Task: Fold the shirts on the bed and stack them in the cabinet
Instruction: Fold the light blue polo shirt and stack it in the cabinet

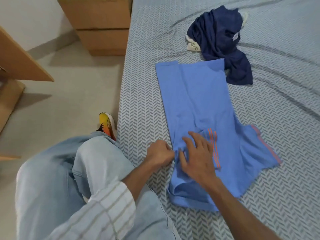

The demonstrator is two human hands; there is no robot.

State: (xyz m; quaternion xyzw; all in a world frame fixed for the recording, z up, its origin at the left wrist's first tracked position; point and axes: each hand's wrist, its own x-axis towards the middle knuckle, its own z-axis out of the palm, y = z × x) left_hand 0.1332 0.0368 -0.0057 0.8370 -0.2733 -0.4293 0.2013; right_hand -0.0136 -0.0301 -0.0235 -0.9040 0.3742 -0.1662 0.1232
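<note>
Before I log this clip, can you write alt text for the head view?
Two hands work a light blue shirt with orange stripes, laid out on a grey patterned bed: the left hand pinches its left edge while the right hand rests open on the fabric. A crumpled navy shirt lies farther up the bed, and a wooden cabinet stands beside it.

Pale grey smooth floor (69, 87), white wall (29, 18) with a grey skirting strip. Light-brown wooden two-drawer bedside unit (100, 26) stands against the bed's far end. Bed with grey-white herringbone sheet (270, 118), creased. Tan wooden furniture edge (19, 58) on left. Even, soft light.
</note>
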